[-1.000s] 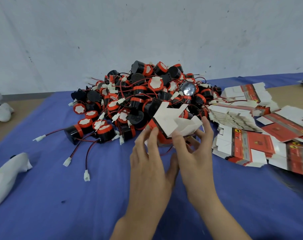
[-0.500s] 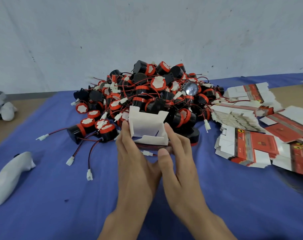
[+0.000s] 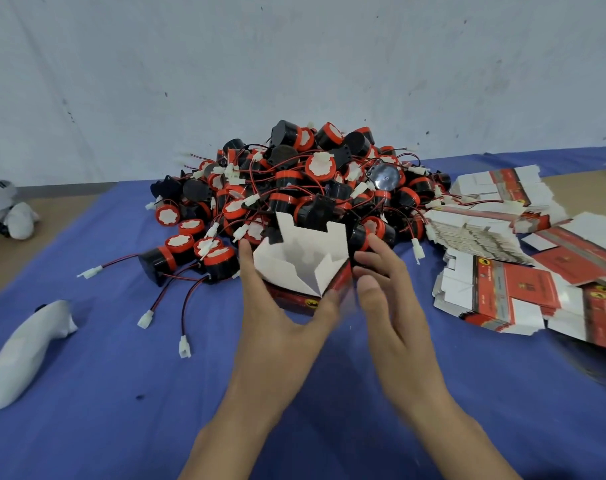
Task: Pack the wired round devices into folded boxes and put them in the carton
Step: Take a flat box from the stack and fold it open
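Folded box [image 3: 287,275], mouth up with its white flaps spread, now sits in the left hand [image 3: 277,327] alone, fingers along its left wall and thumb pinching its near corner; half a second ago both hands held it. The right hand [image 3: 388,292] has come off and hangs just right of the box, fingers loose and apart. The pile of wired round devices [image 3: 308,188] lies beyond both hands, with flat box blanks [image 3: 495,292] right of the right hand.

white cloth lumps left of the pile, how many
2. One white cloth lump lies on the blue table cover at lower left; the other sits on the brown tabletop at the far left edge, cropped. None seems hidden.
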Motion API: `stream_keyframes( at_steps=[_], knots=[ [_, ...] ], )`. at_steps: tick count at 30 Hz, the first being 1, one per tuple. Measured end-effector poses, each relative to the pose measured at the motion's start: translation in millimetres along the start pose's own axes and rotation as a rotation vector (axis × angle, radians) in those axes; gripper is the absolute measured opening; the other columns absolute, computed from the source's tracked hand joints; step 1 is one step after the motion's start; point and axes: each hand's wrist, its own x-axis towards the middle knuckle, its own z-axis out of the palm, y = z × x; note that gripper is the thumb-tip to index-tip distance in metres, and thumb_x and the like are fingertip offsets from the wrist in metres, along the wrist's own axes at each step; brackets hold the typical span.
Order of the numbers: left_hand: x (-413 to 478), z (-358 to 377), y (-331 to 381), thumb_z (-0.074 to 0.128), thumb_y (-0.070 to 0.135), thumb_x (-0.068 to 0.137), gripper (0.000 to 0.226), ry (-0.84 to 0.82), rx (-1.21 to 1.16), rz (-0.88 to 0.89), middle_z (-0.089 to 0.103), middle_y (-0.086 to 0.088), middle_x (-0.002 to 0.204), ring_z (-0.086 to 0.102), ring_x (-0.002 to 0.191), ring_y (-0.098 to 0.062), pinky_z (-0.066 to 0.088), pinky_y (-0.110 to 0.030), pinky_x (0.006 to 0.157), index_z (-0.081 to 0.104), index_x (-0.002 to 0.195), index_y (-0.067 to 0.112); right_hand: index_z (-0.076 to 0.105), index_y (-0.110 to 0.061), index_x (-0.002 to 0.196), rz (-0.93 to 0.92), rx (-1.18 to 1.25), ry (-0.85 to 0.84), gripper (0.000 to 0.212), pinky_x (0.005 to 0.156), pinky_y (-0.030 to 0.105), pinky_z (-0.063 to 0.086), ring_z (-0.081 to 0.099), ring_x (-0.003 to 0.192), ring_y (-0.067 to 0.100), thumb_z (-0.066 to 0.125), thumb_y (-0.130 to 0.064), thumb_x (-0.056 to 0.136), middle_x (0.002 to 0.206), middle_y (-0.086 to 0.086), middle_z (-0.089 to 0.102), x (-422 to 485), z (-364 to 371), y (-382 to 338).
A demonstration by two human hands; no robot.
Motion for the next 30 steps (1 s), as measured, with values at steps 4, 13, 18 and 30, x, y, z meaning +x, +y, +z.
stream_keyframes(
  at_steps=[4, 13, 18, 30],
  knots=[
    [-1.6, -2.5, 2.9, 0.059, 0.052, 0.084, 0.081, -0.273, -0.189, -0.033, 0.051, 0.023, 0.143, 0.05, 0.131, 0.0, 0.049, -0.026, 0.103, 0.021, 0.154, 0.041, 0.048, -0.042, 0.142, 0.111, 0.19, -0.147, 0.05, 0.091, 0.018, 0.054, 0.059, 0.122, -0.001, 0.053, -0.054, 0.094, 0.132, -0.026, 0.061, 6.3, -5.6, -5.9],
    [-5.3, -5.5, -5.1, 0.043, 0.058, 0.089, 0.061, -0.421, -0.257, -0.119, 0.056, 0.019, 0.138, 0.056, 0.125, -0.002, 0.046, -0.01, 0.094, 0.037, 0.148, 0.045, 0.046, -0.046, 0.142, 0.158, 0.251, -0.219, 0.049, 0.087, 0.021, 0.055, 0.064, 0.116, 0.004, 0.051, -0.049, 0.094, 0.13, -0.023, 0.062, 2.7, 1.2, -6.5],
    [-9.1, -0.1, -8.0, 0.041, 0.073, 0.085, 0.072, -0.389, -0.265, -0.18, 0.053, 0.01, 0.144, 0.058, 0.126, -0.007, 0.053, -0.029, 0.099, 0.034, 0.15, 0.043, 0.057, -0.046, 0.13, 0.103, 0.126, -0.205, 0.031, 0.095, 0.036, 0.056, 0.062, 0.122, 0.014, 0.045, -0.047, 0.101, 0.136, -0.013, 0.059, -1.1, 4.9, -3.7],
    [-12.9, 7.4, -1.7, 0.039, 0.077, 0.084, 0.081, -0.384, -0.231, -0.157, 0.05, 0.009, 0.147, 0.053, 0.131, -0.007, 0.047, -0.026, 0.106, 0.03, 0.153, 0.037, 0.059, -0.028, 0.122, 0.134, 0.09, -0.144, 0.043, 0.084, 0.054, 0.058, 0.068, 0.105, 0.025, 0.04, -0.058, 0.097, 0.115, -0.001, 0.066, -1.6, 9.4, -4.7]
  ],
)
